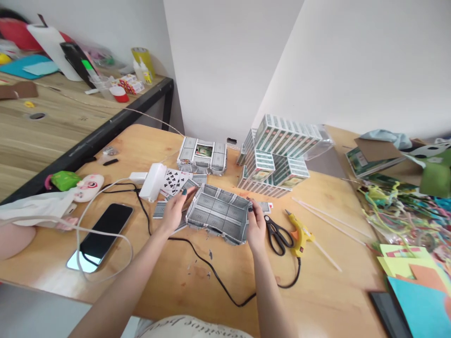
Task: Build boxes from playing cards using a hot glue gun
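- Farthest left, a desk [70, 117] with a dark edge adjoins the table [334, 291]; bottles [141, 70] and a paper roll [54, 51] stand on it.
- Next, a phone [116, 218] lies screen up near the table's front edge, a white cable [116, 234] looped across it.
- Just beyond, an adapter [152, 183] sits beside loose cards [172, 180]; one shows black clubs, and a red corner figure is too small to read surely.
- The left hand [175, 210] is half curled round the tray's left end, thumb on the wall, some fingers hidden; its forearm slants up from lower left.
- Mid-table, the tray [218, 211] is held between both hands, open side up, lined with grey card backs. Whether its base touches the wood cannot be told. Behind it stands a windowed box [202, 162]; in front, a cord [211, 267] crosses open wood. Lowest, a shirt [190, 328] seems to read "sensitive".
- The right hand [256, 225] is half closed on the tray's right end, forearm nearly upright.
- Behind it rises a stack [282, 138] of green-sided packs, print illegible.
- Scissors [276, 227] and a yellow glue gun [301, 234] crowd that hand's right.
- Farther right, open wood reaches to coloured paper [416, 300].
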The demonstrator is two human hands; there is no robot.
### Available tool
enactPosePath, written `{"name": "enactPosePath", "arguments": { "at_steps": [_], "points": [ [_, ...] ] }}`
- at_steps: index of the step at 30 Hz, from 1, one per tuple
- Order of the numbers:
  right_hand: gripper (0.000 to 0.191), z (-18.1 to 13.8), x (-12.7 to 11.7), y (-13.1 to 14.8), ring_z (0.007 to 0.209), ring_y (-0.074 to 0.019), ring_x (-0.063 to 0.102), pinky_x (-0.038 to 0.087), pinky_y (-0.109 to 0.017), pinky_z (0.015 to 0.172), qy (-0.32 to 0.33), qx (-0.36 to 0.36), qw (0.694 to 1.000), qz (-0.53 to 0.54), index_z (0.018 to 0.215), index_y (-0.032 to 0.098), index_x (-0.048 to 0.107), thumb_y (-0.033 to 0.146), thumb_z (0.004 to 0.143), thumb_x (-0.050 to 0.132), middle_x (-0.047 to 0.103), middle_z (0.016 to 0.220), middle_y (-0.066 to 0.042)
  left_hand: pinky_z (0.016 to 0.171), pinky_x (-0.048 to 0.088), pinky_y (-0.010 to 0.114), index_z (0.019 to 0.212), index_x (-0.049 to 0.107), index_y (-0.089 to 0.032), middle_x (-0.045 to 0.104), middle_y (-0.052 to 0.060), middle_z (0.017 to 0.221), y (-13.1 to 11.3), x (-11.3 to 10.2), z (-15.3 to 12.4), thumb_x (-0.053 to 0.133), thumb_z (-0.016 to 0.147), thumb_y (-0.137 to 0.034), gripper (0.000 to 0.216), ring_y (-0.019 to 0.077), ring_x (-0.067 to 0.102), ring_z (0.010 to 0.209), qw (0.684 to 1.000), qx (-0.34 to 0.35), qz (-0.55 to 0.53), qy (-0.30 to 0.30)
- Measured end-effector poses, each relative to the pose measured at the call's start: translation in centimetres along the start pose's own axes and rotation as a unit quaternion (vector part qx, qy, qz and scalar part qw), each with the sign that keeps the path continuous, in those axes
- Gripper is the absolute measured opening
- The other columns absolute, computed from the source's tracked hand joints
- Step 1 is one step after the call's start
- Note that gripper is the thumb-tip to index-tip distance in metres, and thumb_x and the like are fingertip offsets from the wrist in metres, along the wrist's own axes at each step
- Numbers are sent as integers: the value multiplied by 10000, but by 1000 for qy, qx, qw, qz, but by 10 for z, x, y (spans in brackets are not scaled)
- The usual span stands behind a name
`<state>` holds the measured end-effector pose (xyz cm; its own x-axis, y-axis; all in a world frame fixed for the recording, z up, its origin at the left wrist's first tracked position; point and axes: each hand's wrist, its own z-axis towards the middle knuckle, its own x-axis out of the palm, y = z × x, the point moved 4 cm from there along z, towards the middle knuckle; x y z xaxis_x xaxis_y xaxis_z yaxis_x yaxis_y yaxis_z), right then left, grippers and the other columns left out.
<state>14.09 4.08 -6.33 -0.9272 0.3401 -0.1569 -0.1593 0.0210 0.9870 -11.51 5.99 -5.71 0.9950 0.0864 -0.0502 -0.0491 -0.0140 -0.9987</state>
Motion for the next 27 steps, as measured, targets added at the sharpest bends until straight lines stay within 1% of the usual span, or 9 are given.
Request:
{"name": "enactPosePath", "arguments": {
  "at_steps": [3, 6, 9, 13, 16, 18, 22, 25, 27],
  "points": [
    [377, -5, -9, 0, 1101, -234, 553, 391, -401, 961, -19, -5, 999, -31, 1117, 170, 581, 343, 795, 489, 616, 1180, -111, 1064, 328, 402, 1218, 563, -172, 556, 83, 1297, -1, 3, -15, 505, 823, -371, 446, 251, 471, 1230, 997, 8, 82, 5],
    [312, -17, -21, 5, 971, -237, 606, 433, -373, 875, -41, -32, 995, -86, 988, 163, 634, 377, 796, 514, 677, 1009, -97, 1084, 296, 376, 1252, 525, -204, 508, 61, 1344, -3, 9, -19, 485, 814, -300, 451, 225, 432, 1262, 988, 21, 150, -2],
    [334, -33, -33, 9, 769, -221, 627, 459, -324, 731, -47, -33, 992, -113, 739, 157, 651, 439, 818, 493, 687, 765, -73, 1065, 317, 367, 1191, 556, -195, 546, 63, 1297, -5, 17, -6, 399, 848, -293, 390, 208, 464, 1229, 990, 19, 140, 24],
    [451, -47, -37, 7, 479, -160, 543, 429, -272, 512, -9, 37, 996, -75, 528, 170, 566, 488, 831, 464, 582, 502, -26, 1007, 371, 354, 1019, 634, -175, 631, 70, 1164, -10, 31, 22, 424, 840, -315, 310, 217, 541, 1130, 986, 17, 118, 112],
    [409, -38, -36, 11, 519, -163, 578, 446, -264, 535, -45, 40, 995, -81, 526, 173, 561, 452, 818, 495, 602, 522, -30, 942, 413, 360, 968, 658, -171, 673, 67, 1066, -12, 38, 35, 470, 818, -335, 291, 229, 592, 1018, 981, 3, 139, 139],
    [303, -22, -30, 17, 663, -187, 638, 481, -279, 637, -70, 17, 994, -86, 661, 167, 633, 415, 800, 526, 679, 671, -53, 919, 424, 356, 956, 668, -171, 683, 64, 1028, -11, 42, 39, 490, 809, -350, 292, 230, 602, 981, 980, 3, 138, 141],
    [274, 19, 6, 26, 986, -214, 626, 478, -332, 855, 42, -36, 998, -38, 951, 200, 686, 360, 775, 550, 698, 1031, -71, 917, 421, 346, 946, 674, -162, 687, 64, 1008, -6, 52, 40, 502, 802, -391, 321, 229, 599, 983, 985, 7, 90, 149],
    [233, 36, 36, 24, 924, -223, 649, 483, -350, 852, 150, -33, 988, -33, 872, 207, 719, 343, 760, 565, 726, 955, -55, 897, 428, 342, 968, 666, -167, 689, 55, 982, 3, 57, 40, 497, 810, -436, 355, 225, 604, 952, 984, 13, 67, 165],
    [206, 39, 47, 22, 854, -224, 661, 491, -353, 819, 170, -30, 984, -42, 817, 201, 726, 326, 747, 578, 737, 882, -48, 876, 435, 338, 965, 661, -170, 687, 48, 942, 8, 58, 41, 484, 822, -446, 358, 219, 607, 912, 983, 23, 83, 160]
  ]
}}
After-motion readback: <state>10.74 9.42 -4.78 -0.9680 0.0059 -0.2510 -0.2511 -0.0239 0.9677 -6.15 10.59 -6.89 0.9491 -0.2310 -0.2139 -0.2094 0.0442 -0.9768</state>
